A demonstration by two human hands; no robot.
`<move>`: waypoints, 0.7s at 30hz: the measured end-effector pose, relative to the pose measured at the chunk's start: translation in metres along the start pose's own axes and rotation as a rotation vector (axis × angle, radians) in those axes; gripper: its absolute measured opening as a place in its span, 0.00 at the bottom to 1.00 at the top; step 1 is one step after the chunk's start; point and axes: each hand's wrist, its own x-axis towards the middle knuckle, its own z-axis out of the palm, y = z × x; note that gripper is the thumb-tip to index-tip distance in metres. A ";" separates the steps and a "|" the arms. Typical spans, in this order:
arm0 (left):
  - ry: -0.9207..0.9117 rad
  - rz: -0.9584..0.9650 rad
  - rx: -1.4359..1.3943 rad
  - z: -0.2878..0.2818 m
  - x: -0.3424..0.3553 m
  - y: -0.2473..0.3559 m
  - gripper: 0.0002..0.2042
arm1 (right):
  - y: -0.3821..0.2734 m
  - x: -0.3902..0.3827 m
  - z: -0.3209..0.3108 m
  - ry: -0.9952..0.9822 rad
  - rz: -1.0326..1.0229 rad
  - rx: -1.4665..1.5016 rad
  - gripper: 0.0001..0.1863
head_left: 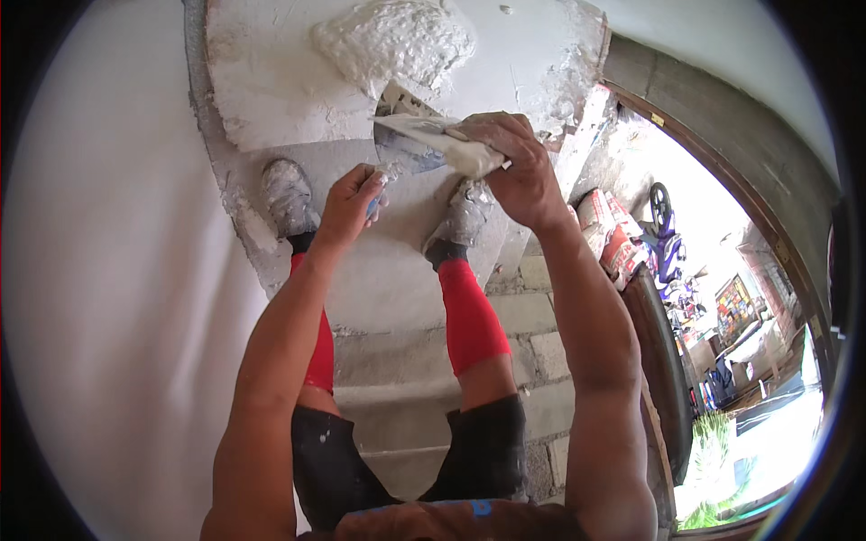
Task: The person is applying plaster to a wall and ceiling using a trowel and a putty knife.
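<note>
My left hand (350,209) is closed around a small blue object (373,206), mostly hidden by the fingers; white plaster clings around the thumb. To its right, my right hand (519,160) grips a flat trowel (417,132) caked with white plaster, its blade pointing left. Beyond the trowel, a wet mound of white plaster (397,41) lies on a pale, plaster-smeared board (271,90). A greyish piece with dark print (406,101) shows just behind the blade. Both hands are above the board's near edge, between my two shoes.
My dusty shoes (289,198) stand on a plaster-stained ledge, with concrete steps (392,397) below. A smooth white wall (108,270) rises on the left. At right are bare blocks (532,316), red-and-white sacks (609,230), a purple bicycle (666,243) and a bright opening.
</note>
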 end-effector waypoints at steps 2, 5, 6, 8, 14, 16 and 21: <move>-0.088 0.059 0.025 -0.008 -0.009 0.039 0.11 | -0.025 -0.002 -0.012 0.178 -0.253 -0.100 0.28; -0.110 0.064 -0.063 0.013 -0.076 0.094 0.10 | -0.089 -0.028 -0.053 0.170 -0.186 -0.125 0.30; -0.088 0.061 -0.014 0.012 -0.094 0.116 0.12 | -0.105 -0.031 -0.062 0.192 -0.181 -0.109 0.30; -0.131 0.115 -0.012 0.022 -0.136 0.154 0.11 | -0.128 -0.039 -0.087 0.257 -0.157 -0.109 0.30; -0.049 0.470 0.205 0.068 -0.283 0.290 0.10 | -0.229 -0.062 -0.157 0.452 -0.021 0.152 0.23; 0.080 0.700 0.556 0.075 -0.333 0.328 0.15 | -0.261 -0.083 -0.171 0.463 0.135 0.582 0.19; 0.235 1.179 0.990 0.102 -0.440 0.386 0.20 | -0.332 -0.106 -0.172 0.303 0.224 1.612 0.16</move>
